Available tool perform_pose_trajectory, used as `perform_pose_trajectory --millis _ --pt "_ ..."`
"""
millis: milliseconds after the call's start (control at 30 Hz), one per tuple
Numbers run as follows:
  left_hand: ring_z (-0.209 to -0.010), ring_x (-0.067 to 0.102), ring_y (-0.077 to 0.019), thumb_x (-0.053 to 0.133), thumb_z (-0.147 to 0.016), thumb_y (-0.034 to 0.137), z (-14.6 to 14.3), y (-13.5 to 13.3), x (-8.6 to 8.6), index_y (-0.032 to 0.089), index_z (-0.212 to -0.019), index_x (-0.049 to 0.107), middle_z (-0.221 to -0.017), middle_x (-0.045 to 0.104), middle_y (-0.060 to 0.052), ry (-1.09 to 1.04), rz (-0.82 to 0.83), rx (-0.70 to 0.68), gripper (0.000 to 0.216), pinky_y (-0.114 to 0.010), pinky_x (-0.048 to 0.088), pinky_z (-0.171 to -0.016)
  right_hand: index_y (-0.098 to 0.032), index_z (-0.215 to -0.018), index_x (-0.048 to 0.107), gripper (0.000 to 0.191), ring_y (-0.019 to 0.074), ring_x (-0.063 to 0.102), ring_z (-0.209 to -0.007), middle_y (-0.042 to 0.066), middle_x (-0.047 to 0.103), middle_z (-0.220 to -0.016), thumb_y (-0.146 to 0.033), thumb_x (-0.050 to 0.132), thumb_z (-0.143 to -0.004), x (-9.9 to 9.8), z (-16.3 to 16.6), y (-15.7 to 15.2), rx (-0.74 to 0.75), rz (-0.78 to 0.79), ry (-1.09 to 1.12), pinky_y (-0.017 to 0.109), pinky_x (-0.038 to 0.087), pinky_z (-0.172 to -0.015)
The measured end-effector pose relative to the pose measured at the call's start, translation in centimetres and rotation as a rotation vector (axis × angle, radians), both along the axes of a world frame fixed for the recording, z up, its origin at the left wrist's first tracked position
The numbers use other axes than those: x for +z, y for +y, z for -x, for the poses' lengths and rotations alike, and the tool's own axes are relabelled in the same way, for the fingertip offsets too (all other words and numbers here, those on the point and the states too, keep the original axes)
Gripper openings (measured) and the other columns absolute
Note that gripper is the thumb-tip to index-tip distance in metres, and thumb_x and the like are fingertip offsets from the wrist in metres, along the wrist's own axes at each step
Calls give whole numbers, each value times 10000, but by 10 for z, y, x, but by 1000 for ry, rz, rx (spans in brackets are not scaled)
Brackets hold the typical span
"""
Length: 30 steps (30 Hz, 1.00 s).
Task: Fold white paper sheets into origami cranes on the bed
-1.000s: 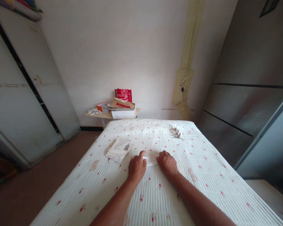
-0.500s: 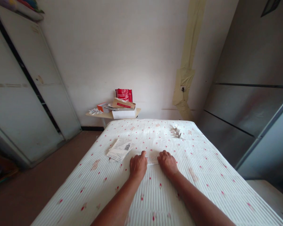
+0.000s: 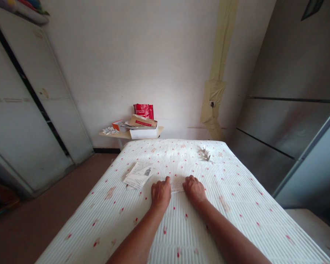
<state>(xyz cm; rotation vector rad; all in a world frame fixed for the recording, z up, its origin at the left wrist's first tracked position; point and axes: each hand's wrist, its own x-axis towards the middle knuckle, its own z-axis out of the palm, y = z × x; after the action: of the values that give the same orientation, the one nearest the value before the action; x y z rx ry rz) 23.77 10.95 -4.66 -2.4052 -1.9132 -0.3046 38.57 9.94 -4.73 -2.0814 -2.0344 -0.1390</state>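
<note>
A small piece of printed paper (image 3: 177,187) lies flat on the quilted cover between my two hands. At its left end, my left hand (image 3: 161,192) is closed, with the fingers curled and the thumb side against the paper's edge. My right hand (image 3: 194,187) grips the right end with bent fingers, knuckles up. The parts of the paper under the fingers are hidden. Left of my left hand rests a stack of printed paper sheets (image 3: 139,174), the top one bearing a dark picture. Farther off at the right are folded paper shapes (image 3: 205,154).
The bed-like surface has a white ribbed cover with red dots (image 3: 178,234). Beyond it, a small table (image 3: 123,135) holds a white box (image 3: 144,134), a red bag (image 3: 144,110) and a pile of white paper pieces (image 3: 110,130). A grey refrigerator (image 3: 286,121) stands right, a cabinet (image 3: 55,91) left.
The view has shifted very slightly. Both hands stay at the ends of the small paper, with no clear movement of the paper or the stack.
</note>
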Motion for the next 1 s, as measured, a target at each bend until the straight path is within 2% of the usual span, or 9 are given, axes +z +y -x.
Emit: perform_pose_trajectory --millis 267,467,633,833,1000 --pt "-838 583 -205 295 -884 142 -2 -1 -1 185 -1049 522 -802 647 -80 27 -17 1 284 -347 377 -756 -159 -965 541 164 198 535 -861 92 573 -946 -179 412 -866 0 3 -2 -52 -16 3 271 399 -645" --pt "-872 547 -227 343 -871 160 -1 2 -3 192 -910 593 -842 613 -78 14 -109 -31 255 -361 368 -745 -207 -902 561 195 206 452 -987 75 517 -1137 -194 367 -903 0 2 -3 145 -102 -62 292 375 -733" --pt "-872 532 -222 374 -849 135 1 4 -2 177 -840 615 -835 606 -77 16 -124 -76 245 -350 360 -739 -186 -853 582 227 197 455 -951 73 566 -1020 -195 361 -907 -2 -2 -1 138 -54 -13 301 346 -740" --pt "-893 518 -203 400 -853 180 9 -3 0 190 -830 629 -855 604 -65 -27 -72 -87 230 -330 346 -744 -186 -837 600 205 189 463 -959 55 586 -1020 -170 399 -871 -3 -6 -1 110 -61 63 292 326 -722" --pt "-951 499 -197 471 -828 259 14 -10 3 256 -954 632 -940 604 -38 -102 14 -28 205 -318 339 -762 -204 -873 616 170 178 474 -974 39 581 -1076 -170 463 -807 -3 -10 -1 79 -33 223 276 326 -747"
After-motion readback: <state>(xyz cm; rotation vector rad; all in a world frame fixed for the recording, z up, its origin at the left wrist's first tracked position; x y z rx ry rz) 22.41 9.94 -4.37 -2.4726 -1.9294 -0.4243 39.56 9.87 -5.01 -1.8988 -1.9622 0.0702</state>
